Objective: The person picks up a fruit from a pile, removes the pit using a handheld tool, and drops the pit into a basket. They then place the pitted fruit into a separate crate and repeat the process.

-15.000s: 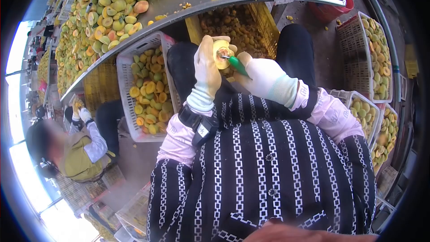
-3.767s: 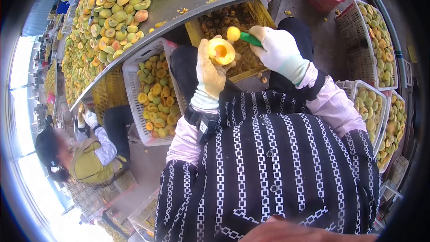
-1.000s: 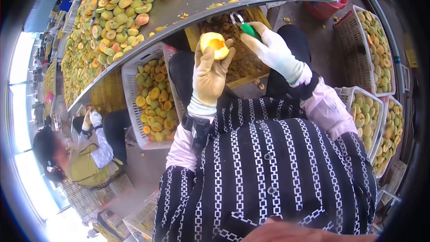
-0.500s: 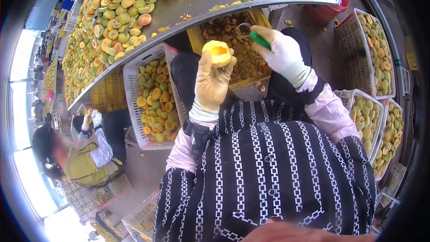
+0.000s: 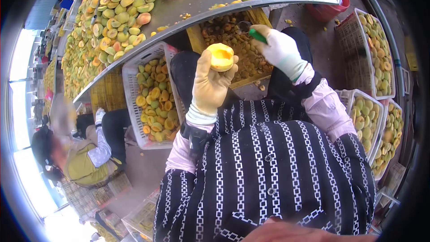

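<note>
My left hand (image 5: 210, 80), in a stained cream glove, holds up a yellow peach half (image 5: 221, 57) between thumb and fingers. The half has a hollow in its cut face. To its right, my gloved right hand (image 5: 278, 48) is closed around a green-handled pitting tool (image 5: 258, 36). Its metal end points left, apart from the fruit, and is hard to make out. Below both hands sits a yellow crate (image 5: 197, 40) with dark pits and scraps in it.
A metal table (image 5: 179, 12) piled with peach halves runs across the front. A white crate (image 5: 131, 85) of hollowed halves stands left. More fruit crates (image 5: 347, 40) and a red tub (image 5: 342, 4) are right. A co-worker (image 5: 87, 157) sits at left.
The peach half has tilted in my left hand, which shifted slightly. My right hand with the tool moved a little down. The co-worker's hands have moved.
</note>
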`<state>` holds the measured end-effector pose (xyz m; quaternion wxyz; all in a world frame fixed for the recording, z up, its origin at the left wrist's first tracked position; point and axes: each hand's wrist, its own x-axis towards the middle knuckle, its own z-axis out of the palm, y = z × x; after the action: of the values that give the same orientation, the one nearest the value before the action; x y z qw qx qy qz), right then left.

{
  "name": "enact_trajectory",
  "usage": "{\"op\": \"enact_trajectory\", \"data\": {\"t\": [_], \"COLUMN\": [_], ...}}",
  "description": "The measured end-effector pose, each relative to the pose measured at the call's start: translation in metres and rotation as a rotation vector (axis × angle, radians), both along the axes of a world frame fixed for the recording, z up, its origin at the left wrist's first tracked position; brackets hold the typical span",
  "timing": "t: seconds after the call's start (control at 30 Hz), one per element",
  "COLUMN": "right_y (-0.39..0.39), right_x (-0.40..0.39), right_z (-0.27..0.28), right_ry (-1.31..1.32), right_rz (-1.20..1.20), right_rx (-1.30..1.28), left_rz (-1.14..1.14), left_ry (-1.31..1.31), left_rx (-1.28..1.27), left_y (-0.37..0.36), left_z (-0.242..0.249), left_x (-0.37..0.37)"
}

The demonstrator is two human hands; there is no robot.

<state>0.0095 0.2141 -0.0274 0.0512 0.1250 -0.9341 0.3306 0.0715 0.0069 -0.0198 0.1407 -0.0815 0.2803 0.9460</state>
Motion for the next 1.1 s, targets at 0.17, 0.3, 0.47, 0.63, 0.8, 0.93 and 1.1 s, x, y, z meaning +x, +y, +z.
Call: {"op": "enact_trajectory", "data": {"t": [0.17,0.3,0.47,0.63,0.8,0.93,1.1], "right_y": [-0.008,0.007,-0.013,-0.022,-0.031,-0.04,-0.042], "right_x": [0.006,-0.026,-0.036,-0.049,-0.069,-0.078,-0.081], "right_z": [-0.006,-0.066,-0.076,-0.098,-0.126,-0.115,-0.117], "right_ry": [0.145,-0.18,-0.407,-0.566,-0.412,-0.541,-0.599], "right_rz": [0.228,0.155,0.323,0.3,0.307,0.316,0.394], "right_rx": [-0.18,-0.066,-0.139,-0.054,-0.106,0.012,0.272], "left_rz": [0.191,0.834,0.719,0.579,0.509,0.314,0.206], "left_ry": [0.032,0.017,0.076,0.168,0.169,0.06,-0.134], "left_rx": [-0.064,-1.083,-1.413,-1.94,-2.263,-2.639,-2.644], "left_y": [-0.043,-0.139,-0.188,-0.212,-0.238,-0.238,-0.227], "left_z": [0.004,-0.003,0.0,-0.015,-0.046,-0.056,-0.032], "left_x": [0.011,0.043,0.0,-0.143,-0.255,-0.292,-0.284]}}
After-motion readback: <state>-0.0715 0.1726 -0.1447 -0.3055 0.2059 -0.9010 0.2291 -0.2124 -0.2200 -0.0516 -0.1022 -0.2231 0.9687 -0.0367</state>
